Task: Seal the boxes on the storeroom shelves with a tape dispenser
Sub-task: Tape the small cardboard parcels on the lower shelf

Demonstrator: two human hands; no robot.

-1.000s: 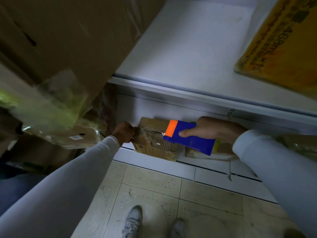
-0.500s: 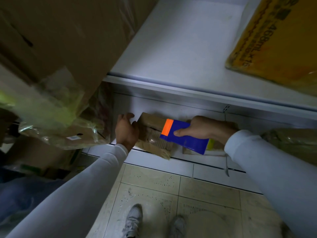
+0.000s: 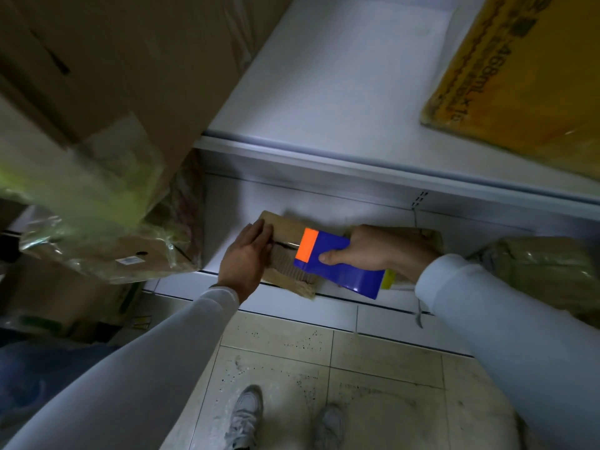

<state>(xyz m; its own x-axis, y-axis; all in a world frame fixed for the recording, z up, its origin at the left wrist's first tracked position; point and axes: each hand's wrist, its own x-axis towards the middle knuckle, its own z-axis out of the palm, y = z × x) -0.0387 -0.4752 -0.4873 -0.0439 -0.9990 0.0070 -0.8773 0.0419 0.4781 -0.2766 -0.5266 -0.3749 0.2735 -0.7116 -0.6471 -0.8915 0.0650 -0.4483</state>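
The right hand (image 3: 376, 251) gripped the tape dispenser (image 3: 337, 264), thumb curled over its blue side and the fingers wrapped round the far edge, so it was clamped tight on the tool. The dispenser's orange end pointed away from that grip toward the left hand (image 3: 246, 261), and the blue body tilted down toward the near shelf edge. Under the dispenser lay the small box (image 3: 285, 227), a flat brown carton on the bottom shelf (image 3: 224, 209), with torn corrugated card showing at its near edge just below the orange end. The left hand rested flat on the box's left end, fingers straight and together, pressing down and holding nothing; its fingertips reached close to the orange end but whether they touched it could not be told. A dark seam in the box top ran between the two hands. Behind the right hand another brown box (image 3: 428, 237) sat on the same shelf, mostly hidden by the wrist. Right of that sleeve lay a plastic-wrapped bundle (image 3: 535, 267). Above both hands the upper shelf (image 3: 341, 92) carried a yellow carton (image 3: 526, 76) on the right side and a large brown carton (image 3: 113, 53) on the left. Left of the left hand a wrapped package (image 3: 107, 251) with a white label stuck out. Below the arms, the tiled floor (image 3: 373, 368) showed two grey shoes (image 3: 243, 417).
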